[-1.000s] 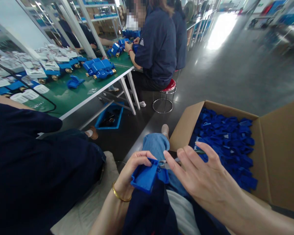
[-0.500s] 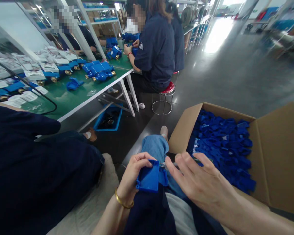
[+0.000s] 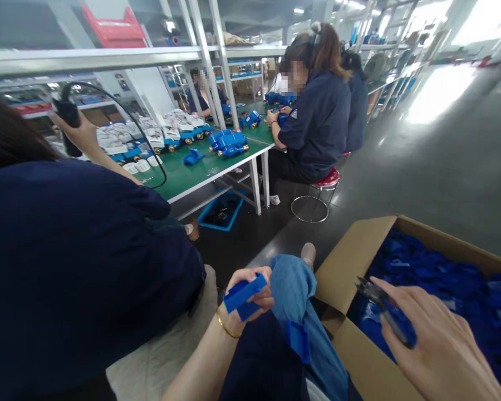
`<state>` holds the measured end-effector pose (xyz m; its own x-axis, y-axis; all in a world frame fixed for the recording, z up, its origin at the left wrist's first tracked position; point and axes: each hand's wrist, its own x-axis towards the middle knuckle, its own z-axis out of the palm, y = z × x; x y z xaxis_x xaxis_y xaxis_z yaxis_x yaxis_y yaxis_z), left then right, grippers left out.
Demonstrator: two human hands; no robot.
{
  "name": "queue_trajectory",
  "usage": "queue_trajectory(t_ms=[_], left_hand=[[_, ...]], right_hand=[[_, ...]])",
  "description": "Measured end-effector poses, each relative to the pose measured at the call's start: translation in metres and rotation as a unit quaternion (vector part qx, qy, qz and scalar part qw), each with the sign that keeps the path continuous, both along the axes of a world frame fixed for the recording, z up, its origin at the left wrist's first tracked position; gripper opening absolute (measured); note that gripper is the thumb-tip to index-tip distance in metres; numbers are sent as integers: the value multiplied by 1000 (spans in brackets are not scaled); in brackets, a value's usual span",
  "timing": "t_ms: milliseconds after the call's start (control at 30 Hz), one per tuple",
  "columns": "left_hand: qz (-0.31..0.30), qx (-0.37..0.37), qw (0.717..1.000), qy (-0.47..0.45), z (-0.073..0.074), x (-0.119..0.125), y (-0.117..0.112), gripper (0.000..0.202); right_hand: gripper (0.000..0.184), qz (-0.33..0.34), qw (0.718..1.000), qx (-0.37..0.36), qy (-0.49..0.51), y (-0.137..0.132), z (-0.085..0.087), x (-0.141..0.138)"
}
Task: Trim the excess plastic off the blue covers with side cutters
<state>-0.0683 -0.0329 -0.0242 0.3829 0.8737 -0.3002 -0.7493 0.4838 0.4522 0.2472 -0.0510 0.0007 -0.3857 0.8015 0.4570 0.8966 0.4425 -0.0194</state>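
My left hand (image 3: 250, 284) is closed around a blue plastic cover (image 3: 244, 295), held above my lap with its edge tilted up. My right hand (image 3: 426, 328) grips a pair of cutting pliers (image 3: 382, 309) with dark handles, jaws pointing up and left. That hand hovers over the near side of a cardboard box (image 3: 361, 250), apart from the cover. On my thigh, clad in light jeans, lies another blue plastic piece (image 3: 298, 341).
Many blue plastic parts (image 3: 434, 267) fill the box on my right. At left a co-worker (image 3: 79, 239) raises a black tool (image 3: 69, 120). The green bench (image 3: 179, 181) carries blue and white assemblies. Beyond sits another person (image 3: 321, 106) on a red stool (image 3: 328, 178).
My right hand with the pliers has moved right, away from the cover to the box. My left hand has turned the cover. The view has tilted up and left.
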Motion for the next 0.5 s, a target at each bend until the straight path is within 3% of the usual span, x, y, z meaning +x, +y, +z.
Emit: queue_trajectory(t_ms=[100,300,500], left_hand=[[1,8,1000,-27,-2,-5,-1,11],[22,-6,998,-52,0,-10,-2,12],[70,-64,995,-38,-2,-16,-4,14]], right_hand=[[35,9,999,-26,31,0,-18,-2],[31,26,996,-33,76,4,-30,-11],[36,25,983,-158,88,7,-69,2]])
